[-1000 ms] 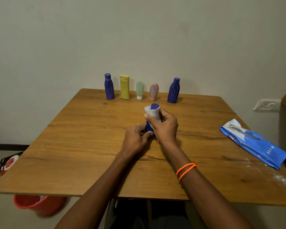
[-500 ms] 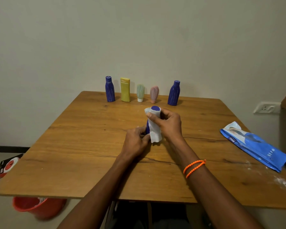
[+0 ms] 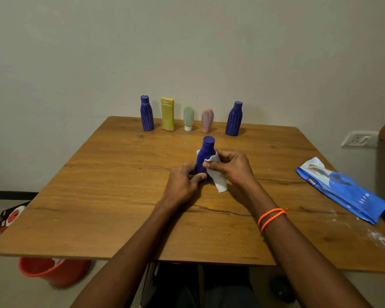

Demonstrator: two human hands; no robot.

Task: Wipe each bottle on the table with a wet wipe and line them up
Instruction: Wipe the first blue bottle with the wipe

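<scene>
Near the tabletop's (image 3: 111, 196) middle, the left hand (image 3: 180, 185) grips an upright blue bottle (image 3: 205, 156) while the right hand (image 3: 232, 166) pinches a white wipe (image 3: 218, 181) against it. By the right edge lies a blue pack (image 3: 342, 192) reading "mee".

Upright blue bottle (image 3: 206, 155) mid-table between left hand (image 3: 182, 185) at its base and wipe-pinching right hand (image 3: 233, 167).

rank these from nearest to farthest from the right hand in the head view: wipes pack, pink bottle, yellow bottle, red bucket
From the right hand:
1. pink bottle, just beyond it in the back row.
2. yellow bottle, back row, further left.
3. wipes pack, far right on the table.
4. red bucket, on the floor, lower left.
</scene>
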